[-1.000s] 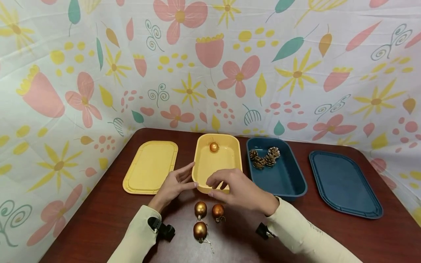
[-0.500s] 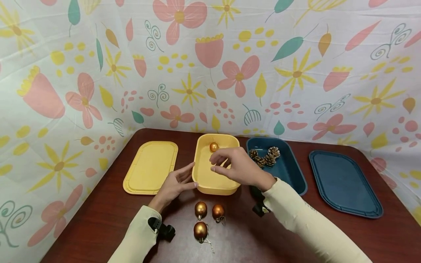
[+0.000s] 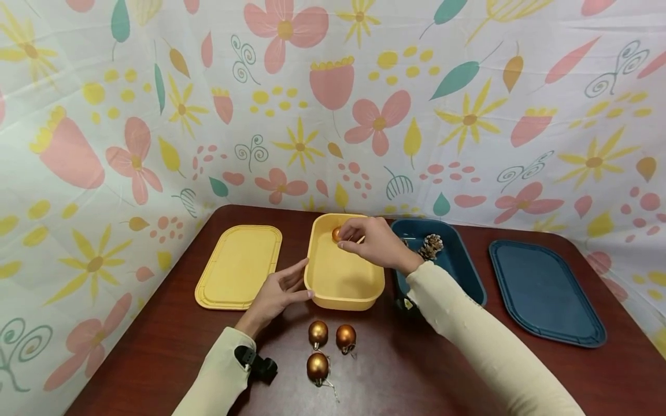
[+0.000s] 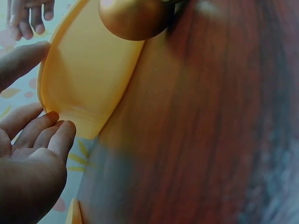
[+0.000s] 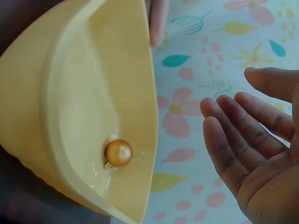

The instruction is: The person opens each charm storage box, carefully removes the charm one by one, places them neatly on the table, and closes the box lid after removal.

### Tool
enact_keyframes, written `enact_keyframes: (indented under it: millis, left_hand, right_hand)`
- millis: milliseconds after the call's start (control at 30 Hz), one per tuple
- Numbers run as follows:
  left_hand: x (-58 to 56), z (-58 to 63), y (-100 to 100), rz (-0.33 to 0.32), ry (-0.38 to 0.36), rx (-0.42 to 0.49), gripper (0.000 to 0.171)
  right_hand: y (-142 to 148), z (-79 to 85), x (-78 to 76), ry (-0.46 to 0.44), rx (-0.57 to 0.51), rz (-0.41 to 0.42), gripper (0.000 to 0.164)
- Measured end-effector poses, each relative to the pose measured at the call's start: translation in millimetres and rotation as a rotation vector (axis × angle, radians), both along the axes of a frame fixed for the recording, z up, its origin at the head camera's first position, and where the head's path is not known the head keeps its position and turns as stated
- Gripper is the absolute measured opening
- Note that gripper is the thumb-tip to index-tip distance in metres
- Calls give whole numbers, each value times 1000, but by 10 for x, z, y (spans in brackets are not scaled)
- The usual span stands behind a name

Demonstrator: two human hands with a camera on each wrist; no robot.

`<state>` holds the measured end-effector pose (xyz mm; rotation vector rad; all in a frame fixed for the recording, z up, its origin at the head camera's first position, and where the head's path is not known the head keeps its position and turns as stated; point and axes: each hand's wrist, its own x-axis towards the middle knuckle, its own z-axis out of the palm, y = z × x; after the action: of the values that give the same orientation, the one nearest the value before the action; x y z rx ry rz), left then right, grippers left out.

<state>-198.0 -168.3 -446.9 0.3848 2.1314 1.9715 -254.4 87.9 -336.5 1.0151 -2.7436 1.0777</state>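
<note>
A yellow plastic box [image 3: 343, 303] stands mid-table with one orange-gold bauble [image 5: 119, 152] lying inside near the far end. My left hand [image 3: 273, 296] touches the box's left side, thumb at the front left corner and fingers along the wall. Above the box hovers my right hand [image 3: 378, 242], its fingers loosely bent with nothing between them in the right wrist view. From the head it partly covers the bauble. In front of the box lie a gold bauble [image 3: 318, 334], a copper bauble [image 3: 346, 338] and another gold bauble [image 3: 317, 368], with string loops.
To the right stands a blue box [image 3: 463, 266] with pine cones [image 3: 432, 245], partly hidden by my right forearm. A yellow lid [image 3: 240, 266] lies left of the yellow box, a blue lid [image 3: 546, 292] at far right. Patterned cloth [image 3: 333, 144] hangs behind the table.
My right hand has moved from the near rim of the yellow box up and away, over its far part near the bauble. The left hand has stayed at the box.
</note>
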Motion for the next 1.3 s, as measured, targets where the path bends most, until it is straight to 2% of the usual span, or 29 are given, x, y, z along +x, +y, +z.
enact_keyframes:
  millis: [300, 700, 1100, 1300]
  left_hand:
    - [1, 1, 5, 8, 1, -7, 80]
    - [-9, -11, -11, 15, 0, 16, 80]
    - [-5, -26, 8, 7, 10, 30, 80]
    - [6, -20, 15, 10, 16, 46, 79]
  right_hand:
    - [-20, -23, -209, 5, 36, -33, 12]
    - [-120, -14, -534, -88, 7, -157, 13]
    - [-184, -187, -765, -86, 1, -213, 10]
    - [-215, -303, -841, -123, 1, -252, 9]
